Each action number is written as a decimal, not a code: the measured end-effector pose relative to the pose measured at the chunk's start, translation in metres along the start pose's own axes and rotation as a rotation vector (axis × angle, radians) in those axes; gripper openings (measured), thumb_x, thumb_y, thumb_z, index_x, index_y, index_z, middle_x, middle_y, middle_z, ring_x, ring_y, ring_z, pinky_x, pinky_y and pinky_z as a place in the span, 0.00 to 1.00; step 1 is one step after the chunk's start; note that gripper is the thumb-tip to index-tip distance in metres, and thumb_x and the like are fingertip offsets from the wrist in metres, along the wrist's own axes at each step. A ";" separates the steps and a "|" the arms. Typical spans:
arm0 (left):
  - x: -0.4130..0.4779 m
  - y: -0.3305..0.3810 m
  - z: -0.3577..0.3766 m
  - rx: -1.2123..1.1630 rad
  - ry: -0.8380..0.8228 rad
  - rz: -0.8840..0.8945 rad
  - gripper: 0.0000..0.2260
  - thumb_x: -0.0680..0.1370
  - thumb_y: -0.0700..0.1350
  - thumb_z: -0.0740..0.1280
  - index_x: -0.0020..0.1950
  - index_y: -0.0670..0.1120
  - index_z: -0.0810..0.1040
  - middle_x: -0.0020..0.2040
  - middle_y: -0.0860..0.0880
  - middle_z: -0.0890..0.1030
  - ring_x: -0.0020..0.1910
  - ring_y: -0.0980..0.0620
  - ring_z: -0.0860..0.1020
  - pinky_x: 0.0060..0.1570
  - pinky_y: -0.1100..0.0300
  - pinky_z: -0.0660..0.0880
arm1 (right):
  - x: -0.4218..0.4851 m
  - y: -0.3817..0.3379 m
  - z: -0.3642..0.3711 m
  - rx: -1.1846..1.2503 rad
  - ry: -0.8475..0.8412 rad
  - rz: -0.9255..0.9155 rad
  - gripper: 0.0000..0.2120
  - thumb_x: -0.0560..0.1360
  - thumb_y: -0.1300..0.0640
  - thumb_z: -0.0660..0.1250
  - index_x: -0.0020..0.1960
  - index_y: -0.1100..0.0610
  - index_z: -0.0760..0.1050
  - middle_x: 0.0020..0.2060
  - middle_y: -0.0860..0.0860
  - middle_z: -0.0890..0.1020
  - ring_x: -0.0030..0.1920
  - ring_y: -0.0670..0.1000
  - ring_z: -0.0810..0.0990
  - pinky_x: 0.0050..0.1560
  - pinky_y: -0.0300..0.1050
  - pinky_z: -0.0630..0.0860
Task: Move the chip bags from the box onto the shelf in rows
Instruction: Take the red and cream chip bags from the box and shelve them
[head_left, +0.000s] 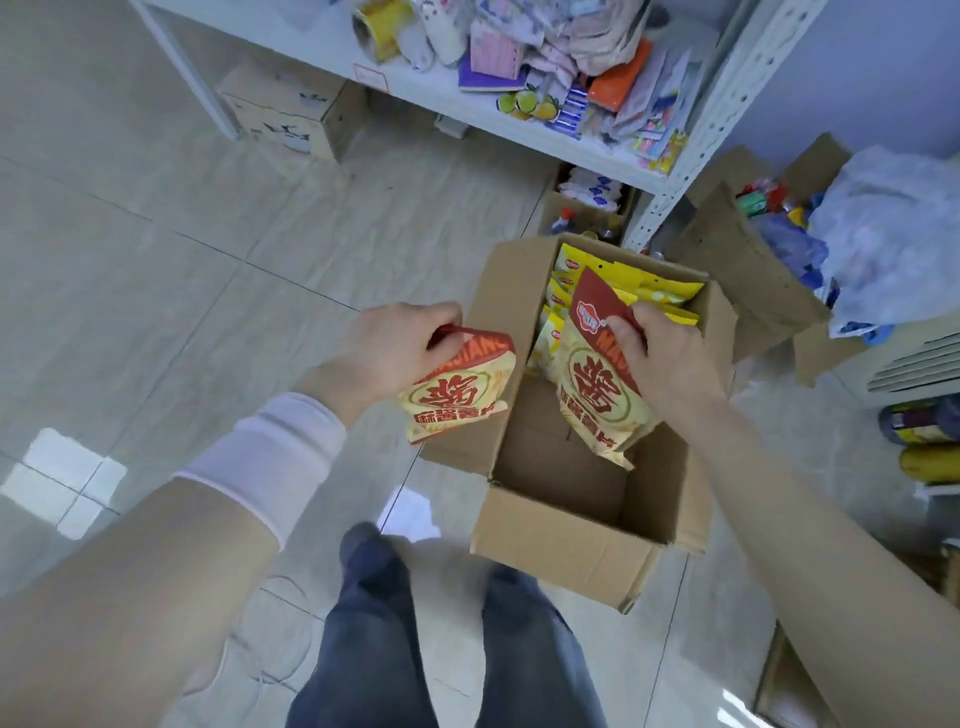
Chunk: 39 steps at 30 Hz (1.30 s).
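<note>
An open cardboard box (561, 535) stands on the floor in front of me. Several yellow chip bags (654, 293) stand packed at its far end; the near half shows bare cardboard. My left hand (395, 348) grips the top of a red-and-yellow chip bag (457, 395), held over the box's left flap. My right hand (670, 358) grips the red top of a second bag of the same kind (597, 395), which hangs above the inside of the box. The white metal shelf (457, 104) stands beyond the box.
The shelf's low board is heaped with mixed packets and stationery (571, 67). A small carton (291, 111) sits under the shelf at left. Another open carton with a plastic bag (883, 228) stands at right, beside yellow cans (930, 457). My legs (441, 649) are below.
</note>
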<state>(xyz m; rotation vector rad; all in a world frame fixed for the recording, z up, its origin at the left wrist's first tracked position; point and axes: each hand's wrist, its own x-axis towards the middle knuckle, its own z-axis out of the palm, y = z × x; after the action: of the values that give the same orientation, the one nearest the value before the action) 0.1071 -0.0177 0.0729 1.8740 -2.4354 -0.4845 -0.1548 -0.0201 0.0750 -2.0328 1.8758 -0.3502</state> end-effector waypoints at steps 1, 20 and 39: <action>-0.009 -0.014 -0.009 0.007 -0.018 -0.010 0.11 0.79 0.56 0.56 0.48 0.51 0.71 0.38 0.50 0.76 0.38 0.47 0.74 0.35 0.58 0.67 | 0.001 -0.018 0.003 0.042 -0.001 0.005 0.14 0.79 0.48 0.56 0.42 0.57 0.63 0.37 0.56 0.76 0.38 0.58 0.75 0.33 0.48 0.70; -0.079 -0.255 -0.115 0.059 -0.113 -0.070 0.28 0.76 0.67 0.45 0.51 0.52 0.79 0.35 0.53 0.76 0.36 0.52 0.75 0.34 0.61 0.67 | 0.074 -0.285 0.057 0.068 -0.096 -0.127 0.11 0.79 0.48 0.56 0.42 0.54 0.67 0.32 0.50 0.73 0.32 0.49 0.72 0.29 0.36 0.62; 0.112 -0.337 -0.223 0.129 -0.052 -0.093 0.27 0.76 0.65 0.48 0.50 0.50 0.79 0.42 0.50 0.81 0.40 0.52 0.76 0.35 0.61 0.68 | 0.289 -0.342 0.026 0.143 -0.034 -0.174 0.18 0.79 0.47 0.55 0.33 0.54 0.62 0.26 0.47 0.67 0.29 0.48 0.67 0.29 0.44 0.61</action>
<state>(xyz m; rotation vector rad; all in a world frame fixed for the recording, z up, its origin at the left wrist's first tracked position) 0.4401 -0.2503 0.1778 2.0571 -2.4762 -0.3933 0.1929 -0.2842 0.1774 -2.0955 1.6097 -0.4777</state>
